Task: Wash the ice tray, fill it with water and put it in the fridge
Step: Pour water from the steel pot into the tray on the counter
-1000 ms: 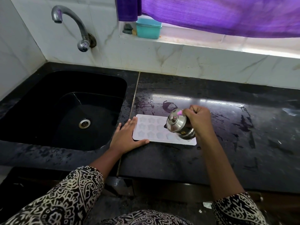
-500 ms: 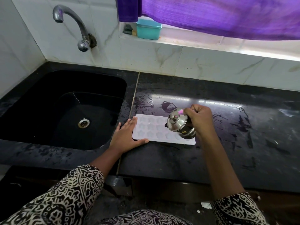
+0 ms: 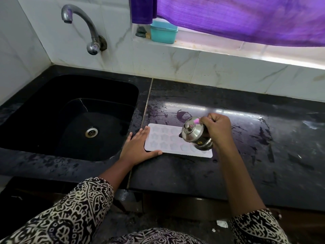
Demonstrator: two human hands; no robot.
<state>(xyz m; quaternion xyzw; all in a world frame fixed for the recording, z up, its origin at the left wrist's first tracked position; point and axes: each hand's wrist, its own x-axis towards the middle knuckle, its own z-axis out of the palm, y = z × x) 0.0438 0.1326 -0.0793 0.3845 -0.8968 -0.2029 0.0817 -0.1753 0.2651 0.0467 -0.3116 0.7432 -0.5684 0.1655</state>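
Observation:
A white ice tray [image 3: 165, 140] with star-shaped cells lies flat on the black counter [image 3: 263, 155], just right of the sink. My left hand [image 3: 139, 148] rests flat against the tray's left end, fingers straight, thumb along its near edge. My right hand [image 3: 217, 131] grips a small lidded steel pot [image 3: 193, 133], tilted to the left over the tray's right half. The pot hides the cells under it. Whether water is running from the pot cannot be seen.
A black sink [image 3: 70, 120] with a steel drain [image 3: 91, 132] lies to the left, under a wall tap [image 3: 84, 27]. A teal box [image 3: 163, 33] stands on the window ledge below a purple curtain [image 3: 237, 18]. The counter around the tray is wet.
The pot has stayed tilted over the tray's right half, with barely any shift. My left hand has stayed put at the tray's left end.

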